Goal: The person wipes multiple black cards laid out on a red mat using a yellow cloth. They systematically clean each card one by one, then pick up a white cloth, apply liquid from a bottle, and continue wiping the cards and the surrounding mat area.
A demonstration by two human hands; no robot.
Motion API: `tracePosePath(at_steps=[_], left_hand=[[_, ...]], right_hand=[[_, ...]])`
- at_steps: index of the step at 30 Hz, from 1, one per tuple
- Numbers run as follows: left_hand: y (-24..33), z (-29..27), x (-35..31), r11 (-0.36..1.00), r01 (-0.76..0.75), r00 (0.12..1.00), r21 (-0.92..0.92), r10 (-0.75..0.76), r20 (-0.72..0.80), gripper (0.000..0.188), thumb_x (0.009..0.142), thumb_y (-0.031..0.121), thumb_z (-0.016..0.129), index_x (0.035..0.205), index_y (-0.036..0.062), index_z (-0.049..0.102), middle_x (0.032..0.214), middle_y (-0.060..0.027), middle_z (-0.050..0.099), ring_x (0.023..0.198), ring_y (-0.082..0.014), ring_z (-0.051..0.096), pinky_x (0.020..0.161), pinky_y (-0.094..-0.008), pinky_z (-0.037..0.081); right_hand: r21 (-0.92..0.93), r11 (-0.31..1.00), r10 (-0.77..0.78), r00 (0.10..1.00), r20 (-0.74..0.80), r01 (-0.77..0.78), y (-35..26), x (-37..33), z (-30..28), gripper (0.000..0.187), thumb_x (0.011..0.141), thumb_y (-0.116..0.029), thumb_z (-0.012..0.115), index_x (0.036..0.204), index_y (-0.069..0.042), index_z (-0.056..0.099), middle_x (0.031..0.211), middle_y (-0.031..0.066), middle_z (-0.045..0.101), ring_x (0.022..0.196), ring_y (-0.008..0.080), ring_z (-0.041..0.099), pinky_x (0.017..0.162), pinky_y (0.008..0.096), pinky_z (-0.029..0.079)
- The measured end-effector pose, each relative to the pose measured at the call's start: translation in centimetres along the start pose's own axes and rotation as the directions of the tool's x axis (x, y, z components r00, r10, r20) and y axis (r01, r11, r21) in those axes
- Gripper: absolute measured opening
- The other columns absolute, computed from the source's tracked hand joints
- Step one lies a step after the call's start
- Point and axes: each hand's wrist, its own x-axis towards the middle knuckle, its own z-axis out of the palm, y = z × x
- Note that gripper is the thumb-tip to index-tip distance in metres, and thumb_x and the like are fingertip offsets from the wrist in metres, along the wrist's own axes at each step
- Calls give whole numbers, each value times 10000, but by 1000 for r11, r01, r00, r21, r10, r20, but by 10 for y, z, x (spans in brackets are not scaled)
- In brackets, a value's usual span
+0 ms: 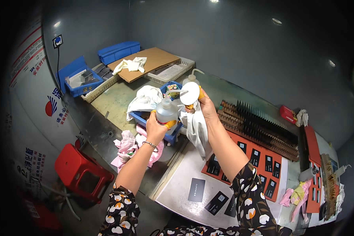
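Observation:
My left hand (157, 129) is wrapped round a translucent squeeze bottle (167, 111), held upright. The bottle's bent spout reaches right, to the face of a flat, round white pad of cloth (189, 93). My right hand (205, 105) is closed on this white cloth, whose loose end hangs down below the wrist. Yellow covers show on some fingertips of both hands. Behind and below the bottle stands a blue bin (139, 118) with another white cloth (146, 98) draped over it. A second bottle with a bent spout (191, 78) stands just beyond the pad.
Black cards (255, 157) lie on an orange sheet at the right, below a rack of upright dark cards (263, 124). More cards lie on the near white surface (177, 185). Pink cloths (126, 147) and a red stool (82, 171) are at left; blue boxes (119, 52) and cardboard (157, 59) at the back.

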Motion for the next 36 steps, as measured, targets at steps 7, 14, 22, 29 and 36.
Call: tracePosePath(at_steps=[7, 14, 22, 29, 36], left_hand=[[2, 4, 1, 999, -27, 1000, -36, 27, -7, 527, 547, 143, 800, 968, 11, 511, 892, -149, 622, 864, -305, 596, 749, -361, 455], [-4, 1, 1, 999, -36, 999, 9, 36, -19, 520, 548, 120, 791, 971, 10, 509, 883, -154, 623, 864, -317, 595, 746, -367, 454], [-6, 7, 4, 993, 0, 1000, -122, 1, 11, 543, 584, 180, 803, 1002, 5, 504, 922, -138, 627, 847, -250, 612, 727, -334, 470], [-41, -3, 9, 956, -132, 991, -260, 128, -34, 757, 731, 118, 723, 1336, 1, 283, 1312, -185, 327, 1106, -281, 451, 754, -332, 515], [139, 51, -105, 727, -627, 671, -281, 687, 279, 511, 851, 155, 570, 1306, 21, 378, 1216, -124, 481, 1060, -207, 482, 909, -309, 375]], right_hand=[[-7, 1000, -5, 1000, 4, 5, -6, -2, 4, 259, 894, -262, 482, 1063, -68, 504, 774, 129, 594, 517, 218, 561, 428, 307, 469], [24, 1000, 4, 1000, 6, -4, -10, -11, 22, 251, 928, -239, 416, 1074, -58, 511, 821, 119, 617, 537, 163, 577, 403, 247, 467], [125, 992, -5, 1000, -7, 6, -22, -23, 29, 246, 894, -275, 500, 1056, -91, 516, 798, 83, 599, 563, 160, 576, 408, 251, 465], [37, 997, -61, 969, -240, 71, -76, -143, 40, 240, 916, -313, 456, 906, -92, 547, 684, 65, 577, 508, 150, 537, 457, 277, 471], [92, 974, -95, 746, -659, 205, -155, -437, 63, 295, 943, -317, 381, 1027, -69, 518, 803, 59, 573, 611, 138, 559, 509, 264, 464]])
